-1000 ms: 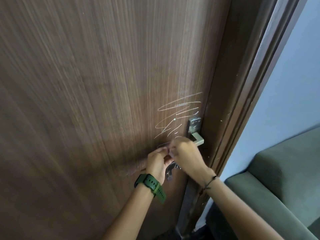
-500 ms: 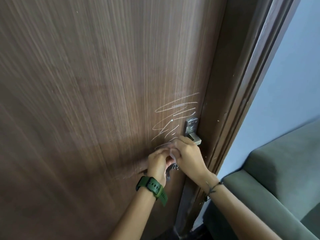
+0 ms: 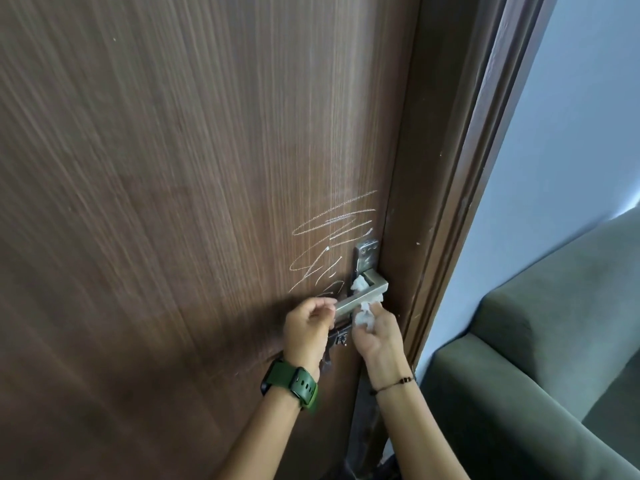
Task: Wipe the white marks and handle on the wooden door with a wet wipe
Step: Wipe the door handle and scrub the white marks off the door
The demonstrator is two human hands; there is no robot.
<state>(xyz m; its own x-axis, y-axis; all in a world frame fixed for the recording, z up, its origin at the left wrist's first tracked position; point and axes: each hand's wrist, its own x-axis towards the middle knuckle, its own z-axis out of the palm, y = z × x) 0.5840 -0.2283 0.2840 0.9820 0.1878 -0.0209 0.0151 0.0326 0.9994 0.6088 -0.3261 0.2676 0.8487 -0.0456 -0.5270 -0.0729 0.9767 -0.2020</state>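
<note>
Right hand [image 3: 375,336] gripped the wipe [image 3: 363,315] under the handle [image 3: 363,296]; left hand's [image 3: 306,329] fingers pinched the handle's end; marks [image 3: 332,244] lay above the fingers.

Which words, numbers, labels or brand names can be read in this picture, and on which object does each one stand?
None can be read.
White marks on the wooden door: scribbled lines, no letters.
Handle and its plate: no readable engraving.
Green watch: only the strap shows.
Wet wipe: plain white.
</note>
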